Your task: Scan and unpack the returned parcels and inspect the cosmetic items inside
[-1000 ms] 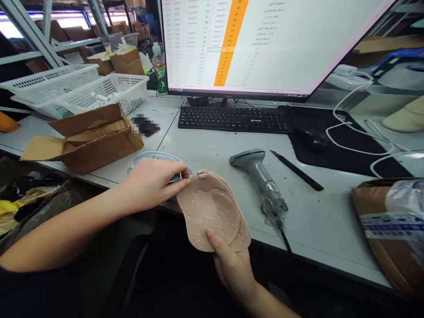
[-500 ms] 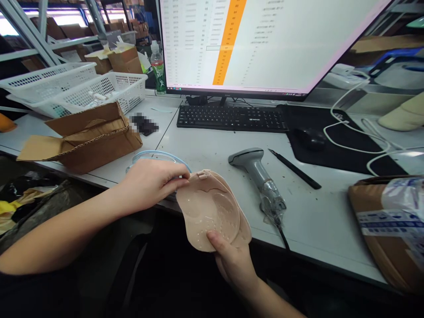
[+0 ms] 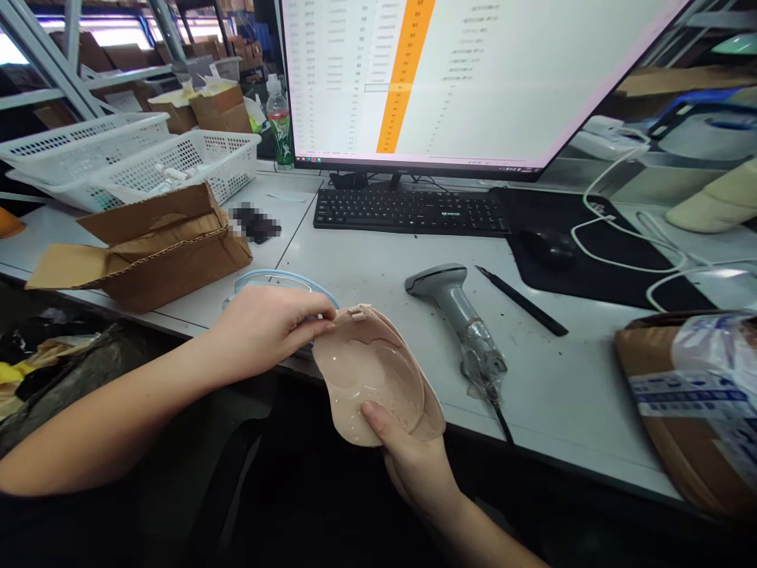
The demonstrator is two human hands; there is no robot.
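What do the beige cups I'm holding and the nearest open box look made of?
Beige cups: probably silicone or soft plastic, smooth and shiny, with bright highlights. Open box: apparently corrugated cardboard, matte brown, with a wavy cut edge.

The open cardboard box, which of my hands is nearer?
Left. The left hand, pinching the beige piece, is just off the right end of the open cardboard box; the right hand, gripping the piece's lower end, is farther right and lower.
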